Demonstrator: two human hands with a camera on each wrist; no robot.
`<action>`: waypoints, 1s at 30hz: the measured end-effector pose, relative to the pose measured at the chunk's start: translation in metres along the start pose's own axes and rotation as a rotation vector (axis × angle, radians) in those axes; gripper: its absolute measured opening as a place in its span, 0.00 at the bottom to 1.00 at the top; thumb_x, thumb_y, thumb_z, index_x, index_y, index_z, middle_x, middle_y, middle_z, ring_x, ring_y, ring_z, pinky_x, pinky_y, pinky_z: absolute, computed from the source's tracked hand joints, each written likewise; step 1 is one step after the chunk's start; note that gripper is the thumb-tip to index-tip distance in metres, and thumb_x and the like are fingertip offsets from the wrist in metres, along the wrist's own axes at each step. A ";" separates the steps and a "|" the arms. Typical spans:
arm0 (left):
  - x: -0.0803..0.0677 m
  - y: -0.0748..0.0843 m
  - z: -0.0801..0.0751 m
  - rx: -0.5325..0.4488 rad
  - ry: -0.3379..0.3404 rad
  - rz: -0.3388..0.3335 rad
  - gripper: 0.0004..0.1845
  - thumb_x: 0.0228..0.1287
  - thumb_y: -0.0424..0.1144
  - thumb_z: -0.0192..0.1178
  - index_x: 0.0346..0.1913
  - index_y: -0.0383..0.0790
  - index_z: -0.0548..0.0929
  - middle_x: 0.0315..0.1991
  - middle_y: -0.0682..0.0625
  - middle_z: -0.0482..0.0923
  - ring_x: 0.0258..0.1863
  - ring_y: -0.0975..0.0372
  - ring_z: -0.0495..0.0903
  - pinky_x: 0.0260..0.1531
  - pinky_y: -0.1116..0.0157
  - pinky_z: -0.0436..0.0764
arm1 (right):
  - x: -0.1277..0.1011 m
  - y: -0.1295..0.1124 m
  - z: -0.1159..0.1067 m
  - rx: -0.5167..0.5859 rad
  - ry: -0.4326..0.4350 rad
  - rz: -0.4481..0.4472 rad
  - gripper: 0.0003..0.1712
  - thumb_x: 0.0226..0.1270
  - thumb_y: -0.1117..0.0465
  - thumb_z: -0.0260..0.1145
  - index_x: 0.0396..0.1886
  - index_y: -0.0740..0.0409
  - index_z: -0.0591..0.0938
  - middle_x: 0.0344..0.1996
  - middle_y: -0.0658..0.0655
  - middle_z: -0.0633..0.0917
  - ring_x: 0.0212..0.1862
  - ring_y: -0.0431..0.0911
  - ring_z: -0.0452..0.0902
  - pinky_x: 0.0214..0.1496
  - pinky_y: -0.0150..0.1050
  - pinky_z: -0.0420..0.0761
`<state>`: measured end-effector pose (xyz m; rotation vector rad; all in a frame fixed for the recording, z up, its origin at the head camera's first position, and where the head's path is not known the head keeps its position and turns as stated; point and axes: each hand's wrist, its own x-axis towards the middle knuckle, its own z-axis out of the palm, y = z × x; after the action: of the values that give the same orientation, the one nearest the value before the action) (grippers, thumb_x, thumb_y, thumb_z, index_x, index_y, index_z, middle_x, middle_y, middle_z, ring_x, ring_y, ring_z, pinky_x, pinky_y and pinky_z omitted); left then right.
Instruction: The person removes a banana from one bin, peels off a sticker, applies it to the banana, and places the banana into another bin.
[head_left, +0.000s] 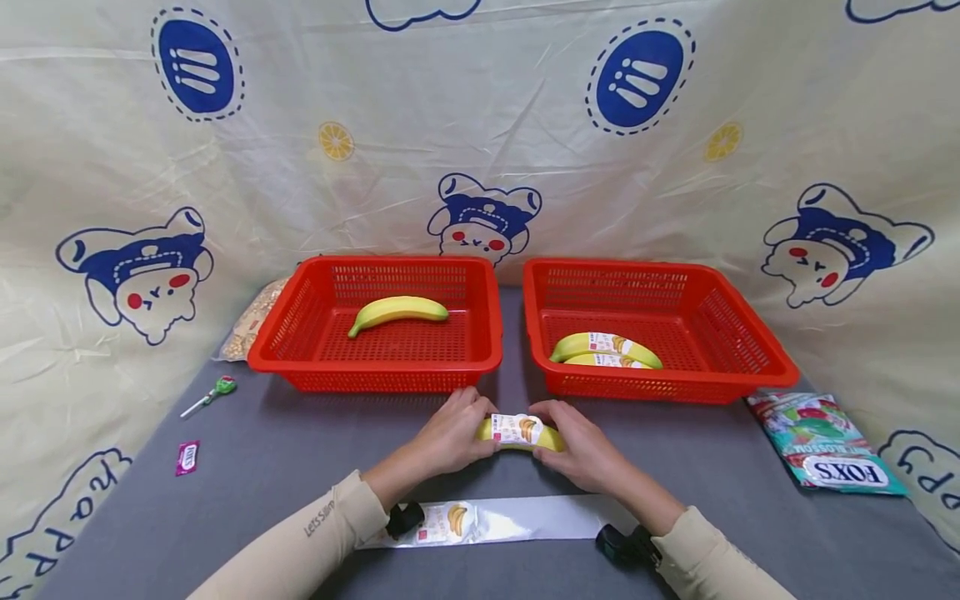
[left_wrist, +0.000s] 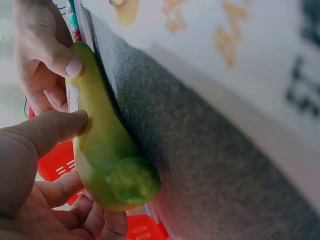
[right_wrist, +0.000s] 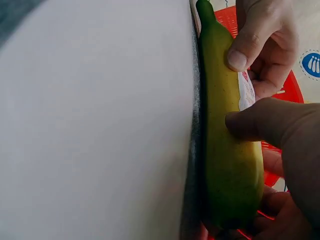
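Note:
Between both hands is a yellow banana (head_left: 553,439) with a white label (head_left: 513,428) stuck along its side. My left hand (head_left: 456,433) grips the stem end, thumb on the near side and fingers behind, as the left wrist view shows. The opposite end is gripped by my right hand (head_left: 576,446) in the same way. Below the hands, a shiny strip of label backing (head_left: 540,518) lies on the grey table, with one banana label (head_left: 450,522) still on its left part.
A red basket (head_left: 375,377) at back left holds one unlabelled banana (head_left: 401,309). Another red basket (head_left: 667,385) at right holds two labelled bananas (head_left: 645,354). A lollipop (head_left: 223,385), a small purple sweet (head_left: 187,457), a bag of grains (head_left: 258,321) and a Fox's packet (head_left: 828,442) lie around.

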<state>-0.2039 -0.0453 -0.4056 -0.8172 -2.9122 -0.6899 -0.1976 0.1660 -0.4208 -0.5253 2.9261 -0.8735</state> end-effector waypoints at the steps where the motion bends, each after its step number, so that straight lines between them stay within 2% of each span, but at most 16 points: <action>1: 0.000 0.000 0.000 -0.007 -0.003 -0.005 0.21 0.50 0.44 0.70 0.47 0.41 0.78 0.39 0.49 0.74 0.41 0.59 0.70 0.42 0.66 0.70 | -0.001 0.001 0.000 0.001 0.004 -0.018 0.31 0.50 0.61 0.74 0.56 0.50 0.73 0.47 0.51 0.78 0.49 0.43 0.71 0.53 0.45 0.76; 7: -0.001 -0.001 0.000 -0.041 -0.016 -0.032 0.24 0.50 0.44 0.70 0.48 0.47 0.71 0.40 0.50 0.74 0.42 0.59 0.71 0.44 0.64 0.72 | -0.002 -0.003 0.000 -0.049 0.095 -0.159 0.25 0.51 0.56 0.74 0.51 0.42 0.79 0.43 0.49 0.76 0.47 0.43 0.68 0.46 0.40 0.72; 11: 0.000 -0.001 0.001 -0.034 -0.003 -0.026 0.21 0.50 0.44 0.71 0.42 0.46 0.70 0.37 0.51 0.73 0.40 0.60 0.70 0.41 0.66 0.70 | 0.001 -0.006 0.002 -0.080 0.121 -0.183 0.18 0.51 0.54 0.74 0.44 0.41 0.83 0.41 0.48 0.76 0.45 0.42 0.67 0.44 0.38 0.70; 18: 0.001 0.001 -0.001 -0.035 -0.009 -0.026 0.19 0.50 0.45 0.70 0.39 0.48 0.70 0.35 0.52 0.71 0.39 0.61 0.68 0.38 0.67 0.69 | 0.000 -0.001 0.001 -0.079 0.206 -0.131 0.15 0.47 0.54 0.76 0.39 0.42 0.85 0.34 0.49 0.78 0.38 0.40 0.69 0.38 0.36 0.69; 24: 0.002 0.002 -0.001 -0.017 -0.034 -0.013 0.17 0.52 0.44 0.69 0.43 0.54 0.74 0.39 0.50 0.72 0.40 0.60 0.69 0.38 0.65 0.69 | -0.003 0.004 -0.002 -0.059 0.175 -0.049 0.17 0.49 0.54 0.75 0.42 0.42 0.85 0.32 0.47 0.78 0.35 0.39 0.70 0.37 0.34 0.66; 30: -0.001 0.002 0.000 0.007 -0.035 0.006 0.17 0.54 0.44 0.68 0.47 0.56 0.78 0.38 0.51 0.71 0.38 0.61 0.68 0.37 0.66 0.68 | -0.003 0.004 -0.001 -0.053 0.161 -0.047 0.16 0.50 0.54 0.75 0.41 0.46 0.85 0.32 0.48 0.78 0.36 0.39 0.70 0.37 0.35 0.68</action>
<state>-0.2022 -0.0445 -0.4045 -0.8462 -2.9398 -0.6717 -0.1961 0.1710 -0.4219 -0.5546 3.1013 -0.8853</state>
